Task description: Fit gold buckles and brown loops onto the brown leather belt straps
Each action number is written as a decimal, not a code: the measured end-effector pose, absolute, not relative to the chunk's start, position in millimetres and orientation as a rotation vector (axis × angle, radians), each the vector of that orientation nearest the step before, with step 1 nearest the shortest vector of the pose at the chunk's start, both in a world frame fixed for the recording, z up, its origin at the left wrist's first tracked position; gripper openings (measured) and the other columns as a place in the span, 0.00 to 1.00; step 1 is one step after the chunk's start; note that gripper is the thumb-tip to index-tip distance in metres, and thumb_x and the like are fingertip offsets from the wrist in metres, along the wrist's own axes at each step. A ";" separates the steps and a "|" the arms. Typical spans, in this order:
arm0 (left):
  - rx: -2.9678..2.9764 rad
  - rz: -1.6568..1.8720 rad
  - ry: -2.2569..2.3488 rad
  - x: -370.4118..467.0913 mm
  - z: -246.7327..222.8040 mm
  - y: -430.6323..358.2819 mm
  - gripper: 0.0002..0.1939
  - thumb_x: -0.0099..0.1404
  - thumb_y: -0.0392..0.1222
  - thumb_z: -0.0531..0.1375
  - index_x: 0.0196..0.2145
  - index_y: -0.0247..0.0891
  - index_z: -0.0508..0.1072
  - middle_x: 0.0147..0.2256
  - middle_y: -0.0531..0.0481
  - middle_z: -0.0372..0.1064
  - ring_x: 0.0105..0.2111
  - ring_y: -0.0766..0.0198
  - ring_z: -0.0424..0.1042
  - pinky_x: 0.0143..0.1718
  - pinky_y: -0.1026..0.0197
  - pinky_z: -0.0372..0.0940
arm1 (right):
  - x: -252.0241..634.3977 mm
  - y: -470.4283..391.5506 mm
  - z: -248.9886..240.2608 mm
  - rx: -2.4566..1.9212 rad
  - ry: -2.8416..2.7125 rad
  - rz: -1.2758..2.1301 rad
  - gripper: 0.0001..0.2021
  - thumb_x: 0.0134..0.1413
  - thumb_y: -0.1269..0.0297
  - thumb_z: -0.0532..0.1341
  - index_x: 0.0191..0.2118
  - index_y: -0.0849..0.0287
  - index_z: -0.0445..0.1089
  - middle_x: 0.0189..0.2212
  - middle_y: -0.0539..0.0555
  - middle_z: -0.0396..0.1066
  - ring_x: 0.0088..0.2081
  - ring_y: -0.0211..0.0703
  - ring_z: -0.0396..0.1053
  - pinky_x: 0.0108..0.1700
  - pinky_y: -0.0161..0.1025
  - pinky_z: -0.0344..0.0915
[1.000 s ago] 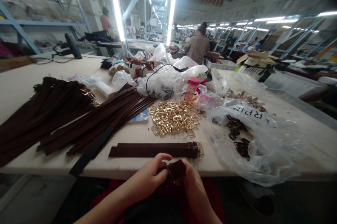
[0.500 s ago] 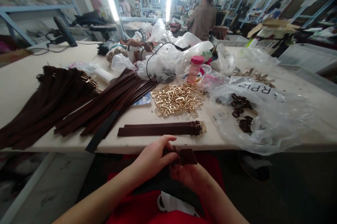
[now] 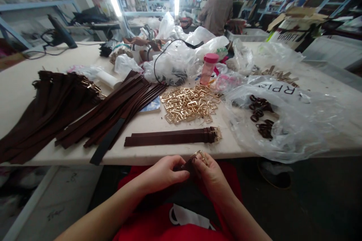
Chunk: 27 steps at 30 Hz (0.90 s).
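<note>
Head view. I logged both hands below the near edge of the desk (image 3: 42,94), over the lap. The left hand (image 3: 164,173) was pinching the dark brown strap end (image 3: 185,166) between thumb and fingers; the right hand (image 3: 212,171) was closed on the same strap end, with its fingertips at the gold buckle (image 3: 197,155).

Change since half a second earlier — the buckle, which had sat flat against the strap over an upturned right palm, had risen clear above the fingers, and the right hand had turned palm-down over the strap. I judged that the buckle was being worked onto the strap end, with the fitting under way rather than finished.

On the desk, one finished strap with buckle (image 3: 172,136) lay just beyond the hands, unmoved. The pile of loose gold buckles (image 3: 189,103) sat behind it, the bundle of bare straps (image 3: 113,112) to the left, and the plastic bag of dark loops (image 3: 283,120) to the right.
</note>
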<state>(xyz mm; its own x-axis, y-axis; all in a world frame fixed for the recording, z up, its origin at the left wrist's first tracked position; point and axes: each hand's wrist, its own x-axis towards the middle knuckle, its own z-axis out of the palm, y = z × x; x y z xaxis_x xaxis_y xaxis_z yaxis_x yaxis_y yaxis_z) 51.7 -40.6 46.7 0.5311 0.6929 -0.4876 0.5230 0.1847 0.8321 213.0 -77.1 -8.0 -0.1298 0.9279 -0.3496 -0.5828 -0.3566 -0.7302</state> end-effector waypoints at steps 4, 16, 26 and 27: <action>1.242 0.240 1.114 59.1 29.0 -40.0 0.09 0.53 0.42 0.55 0.31 0.34 0.66 0.24 0.55 0.64 0.24 0.68 0.62 0.24 0.67 0.56 | 213.9 -68.8 -8.9 -1.131 -0.664 1.482 0.14 0.41 0.60 0.66 0.28 0.57 0.58 0.20 0.43 0.59 0.21 0.31 0.56 0.24 0.29 0.57; 0.980 0.259 0.973 53.4 15.7 -26.5 0.08 0.53 0.38 0.56 0.32 0.33 0.68 0.26 0.53 0.70 0.25 0.68 0.67 0.28 0.67 0.60 | 222.4 -59.0 -19.9 -1.506 -1.350 0.782 0.09 0.47 0.64 0.61 0.28 0.56 0.57 0.37 0.54 0.64 0.34 0.41 0.63 0.36 0.38 0.60; 0.959 0.258 1.023 53.2 20.2 -24.0 0.13 0.49 0.36 0.60 0.35 0.32 0.72 0.26 0.54 0.69 0.25 0.69 0.65 0.28 0.67 0.59 | 220.5 -65.8 -20.3 -1.466 -1.053 1.218 0.18 0.43 0.62 0.63 0.42 0.54 0.62 0.35 0.52 0.69 0.36 0.44 0.67 0.38 0.38 0.65; 0.985 0.253 1.016 52.6 20.3 -26.6 0.13 0.49 0.36 0.60 0.35 0.33 0.72 0.25 0.55 0.68 0.24 0.70 0.64 0.28 0.68 0.58 | 221.7 -67.6 -21.9 -1.464 -1.020 1.294 0.20 0.42 0.60 0.63 0.44 0.53 0.62 0.35 0.53 0.69 0.37 0.45 0.68 0.37 0.38 0.66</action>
